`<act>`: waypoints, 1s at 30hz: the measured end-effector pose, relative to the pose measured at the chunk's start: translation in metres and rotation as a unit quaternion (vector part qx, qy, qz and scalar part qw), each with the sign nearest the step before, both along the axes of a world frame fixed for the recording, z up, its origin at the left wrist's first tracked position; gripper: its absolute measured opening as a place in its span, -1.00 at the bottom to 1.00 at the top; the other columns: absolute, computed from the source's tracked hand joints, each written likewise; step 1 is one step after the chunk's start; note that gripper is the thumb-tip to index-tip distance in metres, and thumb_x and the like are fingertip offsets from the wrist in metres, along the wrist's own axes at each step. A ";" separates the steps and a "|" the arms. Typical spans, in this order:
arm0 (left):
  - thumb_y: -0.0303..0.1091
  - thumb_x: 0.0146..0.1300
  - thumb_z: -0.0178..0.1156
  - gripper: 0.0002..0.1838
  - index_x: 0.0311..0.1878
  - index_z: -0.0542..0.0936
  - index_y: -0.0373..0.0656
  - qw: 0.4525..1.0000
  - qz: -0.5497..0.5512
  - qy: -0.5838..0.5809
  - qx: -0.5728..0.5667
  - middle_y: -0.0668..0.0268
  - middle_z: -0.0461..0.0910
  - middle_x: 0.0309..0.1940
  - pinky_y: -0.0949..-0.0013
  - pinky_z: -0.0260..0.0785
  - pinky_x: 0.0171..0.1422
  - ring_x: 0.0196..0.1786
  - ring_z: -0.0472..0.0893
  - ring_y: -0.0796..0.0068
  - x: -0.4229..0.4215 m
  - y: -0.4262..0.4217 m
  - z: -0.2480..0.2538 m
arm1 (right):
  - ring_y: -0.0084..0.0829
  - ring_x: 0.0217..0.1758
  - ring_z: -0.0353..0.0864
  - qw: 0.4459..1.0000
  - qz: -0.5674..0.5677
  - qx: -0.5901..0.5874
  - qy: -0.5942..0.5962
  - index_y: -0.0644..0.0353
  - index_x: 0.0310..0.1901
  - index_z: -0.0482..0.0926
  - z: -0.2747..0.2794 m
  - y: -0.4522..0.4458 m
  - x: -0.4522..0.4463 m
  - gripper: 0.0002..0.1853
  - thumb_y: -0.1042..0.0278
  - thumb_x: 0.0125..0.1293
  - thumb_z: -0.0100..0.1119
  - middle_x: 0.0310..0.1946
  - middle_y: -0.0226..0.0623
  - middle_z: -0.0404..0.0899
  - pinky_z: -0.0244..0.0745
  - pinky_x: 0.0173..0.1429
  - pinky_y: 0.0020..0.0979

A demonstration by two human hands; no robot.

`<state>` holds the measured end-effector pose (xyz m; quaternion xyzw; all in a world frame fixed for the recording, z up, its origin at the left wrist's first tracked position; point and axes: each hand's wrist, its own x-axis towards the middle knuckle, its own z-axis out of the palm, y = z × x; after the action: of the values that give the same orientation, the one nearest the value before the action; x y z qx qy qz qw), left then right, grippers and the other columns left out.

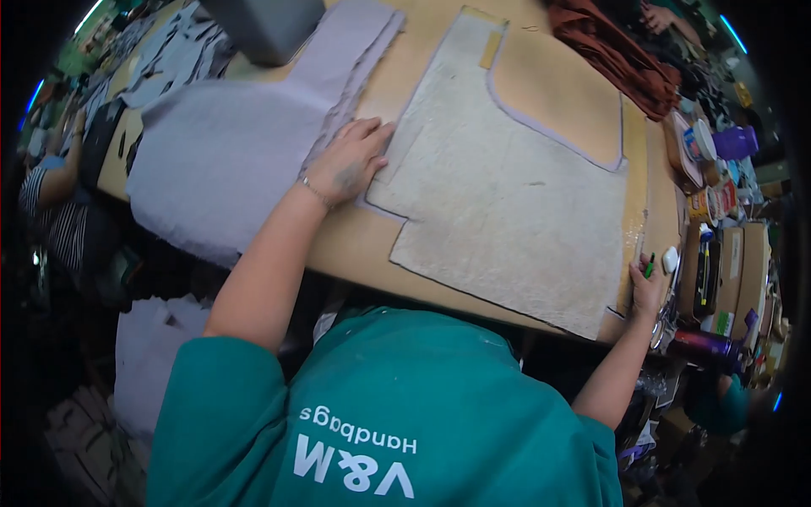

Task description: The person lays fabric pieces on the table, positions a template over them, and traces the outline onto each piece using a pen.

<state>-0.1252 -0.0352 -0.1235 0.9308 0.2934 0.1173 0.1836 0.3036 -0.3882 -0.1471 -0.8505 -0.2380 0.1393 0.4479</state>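
A large off-white pattern piece [515, 211] lies on the tan table, with a curved cut-out and a notched lower left corner. Tan tape runs down its right side, and lavender fabric shows along parts of its edge. My left hand [348, 162] rests flat, fingers stretched out, at the left edge of the pattern piece beside a stack of lavender fabric [228, 152]. At the table's right edge, my right hand [647, 291] is closed around a slim green pen [649, 268], next to the pattern's lower right corner.
A grey block-like object [263, 29] stands on the fabric at the back. Brown-red cloth [612, 55] lies at the far right. Tubs, boxes and a purple container [735, 143] crowd the right side. Another person's striped sleeve [35, 188] shows at left.
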 end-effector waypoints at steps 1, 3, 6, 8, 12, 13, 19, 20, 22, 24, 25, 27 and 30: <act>-0.29 0.05 0.13 -0.42 0.17 0.25 -0.12 0.999 -0.009 0.040 -0.011 0.08 0.14 0.18 0.25 0.07 0.25 0.21 0.16 0.09 0.001 0.003 0.006 | -0.59 -0.34 0.38 1.000 0.006 -0.017 -0.004 0.43 -0.06 0.36 0.001 -0.001 0.003 -0.61 0.54 0.04 0.16 -0.38 -0.38 0.41 0.32 -0.19 -0.59; -0.29 -0.02 0.21 -0.36 0.17 0.24 -0.16 0.992 -0.032 0.114 -0.034 0.08 0.15 0.18 0.28 0.09 0.25 0.20 0.18 0.10 0.004 0.007 0.023 | -0.60 -0.33 0.38 0.999 0.008 -0.037 -0.006 0.44 -0.04 0.34 0.003 0.001 0.004 -0.58 0.53 0.04 0.17 -0.37 -0.38 0.41 0.31 -0.18 -0.59; -0.22 -0.13 0.29 -0.25 0.18 0.22 -0.15 0.987 -0.042 0.148 -0.050 0.04 0.15 0.16 0.26 0.09 0.25 0.20 0.19 0.08 0.007 0.007 0.038 | -0.60 -0.32 0.37 0.999 0.002 -0.040 -0.002 0.44 -0.03 0.34 0.010 0.002 0.000 -0.57 0.52 0.04 0.17 -0.35 -0.38 0.41 0.30 -0.18 -0.60; -0.19 -0.17 0.32 -0.20 0.20 0.20 -0.12 0.987 -0.044 0.153 -0.035 0.02 0.15 0.15 0.25 0.10 0.25 0.19 0.19 0.05 0.007 0.006 0.035 | -0.60 -0.32 0.36 0.999 0.004 -0.036 -0.008 0.42 -0.02 0.34 0.012 0.002 -0.001 -0.57 0.51 0.04 0.18 -0.34 -0.39 0.40 0.29 -0.18 -0.61; -0.17 -0.19 0.33 -0.14 0.23 0.16 -0.08 0.974 -0.060 0.218 -0.036 -0.01 0.14 0.15 0.24 0.12 0.24 0.18 0.19 0.02 0.012 0.004 0.043 | -0.58 -0.31 0.37 0.993 -0.080 0.056 -0.068 0.36 -0.08 0.41 0.010 0.016 -0.004 -0.67 0.50 0.07 0.14 -0.36 -0.41 0.40 0.29 -0.22 -0.64; -0.17 -0.19 0.33 -0.14 0.23 0.16 -0.08 0.973 -0.061 0.218 -0.040 -0.01 0.13 0.16 0.24 0.11 0.24 0.19 0.18 0.02 0.012 0.004 0.044 | -0.60 -0.30 0.37 0.990 -0.088 0.110 -0.024 0.33 -0.10 0.43 0.022 0.037 -0.031 -0.71 0.51 0.09 0.11 -0.37 -0.41 0.39 0.28 -0.25 -0.65; -0.15 -0.22 0.35 -0.11 0.24 0.15 -0.07 0.969 -0.091 0.229 -0.017 -0.02 0.09 0.19 0.28 0.10 0.26 0.22 0.16 0.04 0.013 0.007 0.045 | -0.60 -0.37 0.35 0.959 0.253 0.106 0.073 0.22 -0.23 0.49 0.042 0.171 -0.233 -0.72 0.20 0.31 -0.16 -0.44 -0.38 0.38 0.28 -0.31 -0.58; -0.14 -0.24 0.36 -0.09 0.24 0.15 -0.07 0.967 -0.092 0.237 -0.018 -0.02 0.08 0.19 0.29 0.10 0.26 0.22 0.15 0.05 0.014 0.008 0.046 | -0.63 -0.40 0.31 0.942 0.279 0.118 0.145 0.24 -0.26 0.49 0.051 0.188 -0.266 -0.65 0.12 0.33 -0.19 -0.48 -0.44 0.34 0.26 -0.33 -0.62; -0.10 -0.27 0.37 -0.06 0.24 0.15 -0.07 0.964 -0.095 0.248 -0.013 -0.02 0.08 0.20 0.29 0.10 0.26 0.23 0.15 0.05 0.015 0.009 0.045 | -0.65 -0.41 0.31 0.888 0.352 0.203 0.213 0.23 -0.25 0.47 0.029 0.211 -0.298 -0.66 0.10 0.32 -0.17 -0.49 -0.47 0.31 0.26 -0.34 -0.62; -0.06 -0.31 0.38 -0.03 0.24 0.14 -0.06 0.962 -0.099 0.255 -0.002 -0.01 0.07 0.21 0.28 0.12 0.25 0.23 0.15 0.05 0.015 0.011 0.042 | -0.66 -0.41 0.34 0.877 0.374 0.218 0.209 0.22 -0.25 0.45 0.015 0.224 -0.309 -0.71 0.15 0.31 -0.13 -0.47 -0.46 0.35 0.29 -0.33 -0.61; -0.05 -0.32 0.38 -0.02 0.24 0.14 -0.06 0.962 -0.093 0.258 -0.001 -0.01 0.07 0.21 0.27 0.13 0.25 0.23 0.15 0.05 0.015 0.010 0.041 | -0.67 -0.41 0.35 0.871 0.385 0.224 0.207 0.22 -0.25 0.44 0.012 0.227 -0.313 -0.73 0.17 0.30 -0.11 -0.46 -0.46 0.37 0.30 -0.33 -0.61; -0.04 -0.35 0.39 0.00 0.25 0.14 -0.04 0.962 -0.080 0.262 0.000 0.00 0.07 0.21 0.26 0.14 0.24 0.23 0.15 0.04 0.015 0.008 0.043 | -0.66 -0.44 0.37 0.876 0.414 0.229 0.097 0.22 -0.26 0.42 0.015 0.229 -0.315 -0.76 0.20 0.29 -0.09 -0.42 -0.43 0.41 0.31 -0.33 -0.62; -0.04 -0.32 0.37 -0.03 0.24 0.15 -0.02 0.959 -0.087 0.268 -0.002 0.02 0.07 0.21 0.24 0.15 0.23 0.24 0.14 0.03 0.013 0.010 0.044 | -0.65 -0.47 0.39 0.884 0.375 0.194 0.200 0.24 -0.29 0.41 0.022 0.224 -0.320 -0.80 0.26 0.27 -0.03 -0.40 -0.38 0.46 0.33 -0.35 -0.64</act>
<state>-0.1119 -0.0252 -0.0792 0.9499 0.2495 -0.1536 0.1091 -0.0163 -0.1646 -0.1255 -0.5477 -0.4664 0.4152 0.5568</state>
